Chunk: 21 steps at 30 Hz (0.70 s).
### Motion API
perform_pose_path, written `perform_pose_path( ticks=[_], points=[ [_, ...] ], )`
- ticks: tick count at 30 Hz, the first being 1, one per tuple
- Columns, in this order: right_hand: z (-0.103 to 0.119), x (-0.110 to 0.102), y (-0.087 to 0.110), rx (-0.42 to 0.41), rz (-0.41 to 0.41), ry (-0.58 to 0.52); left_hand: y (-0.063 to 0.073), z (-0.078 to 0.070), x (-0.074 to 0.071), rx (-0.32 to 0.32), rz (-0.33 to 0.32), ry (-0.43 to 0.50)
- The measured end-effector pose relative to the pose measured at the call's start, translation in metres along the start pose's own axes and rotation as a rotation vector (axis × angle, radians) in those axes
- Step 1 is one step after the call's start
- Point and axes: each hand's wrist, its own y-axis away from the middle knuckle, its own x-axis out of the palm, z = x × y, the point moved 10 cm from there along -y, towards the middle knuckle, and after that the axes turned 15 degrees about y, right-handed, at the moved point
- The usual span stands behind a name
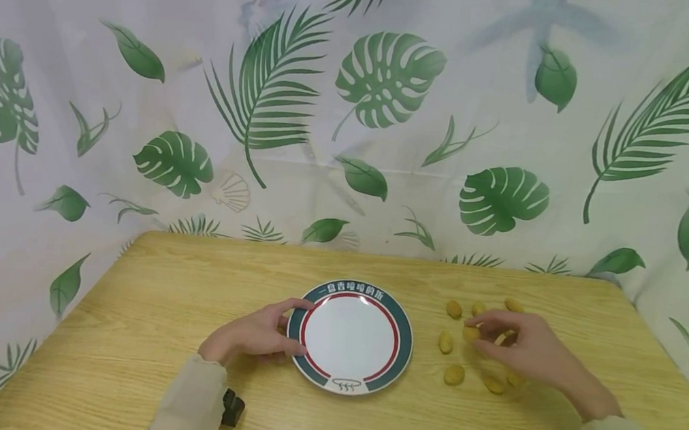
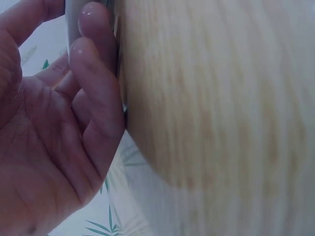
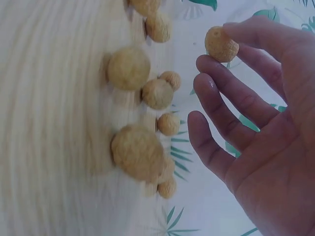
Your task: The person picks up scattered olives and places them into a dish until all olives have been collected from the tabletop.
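L hand (image 1: 263, 331): I see thumb + fingers clamped on rim of plate (image 1: 349, 338).
R hand (image 1: 524, 341): pinched on 1 rough, roundish nut (image 3: 221, 45), off the table (image 1: 290, 415).
Plate: smooth white ctr, teal rim w/ red ring; left of loose nuts (image 1: 454, 374).
Loose nuts: tan, bumpy, on wood-grain table.

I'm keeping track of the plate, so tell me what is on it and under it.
The plate has nothing on its white middle; the left hand grips its rim, with some fingers underneath. Whatever else lies beneath is covered.
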Motion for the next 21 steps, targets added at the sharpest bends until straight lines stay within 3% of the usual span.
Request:
perform_pose_path(
  ticks=[21],
  points=[
    [0.027, 0.025, -0.021, -0.002, 0.062, -0.050, -0.001, 0.001, 0.000, -0.004, 0.008, 0.009]
  ],
)
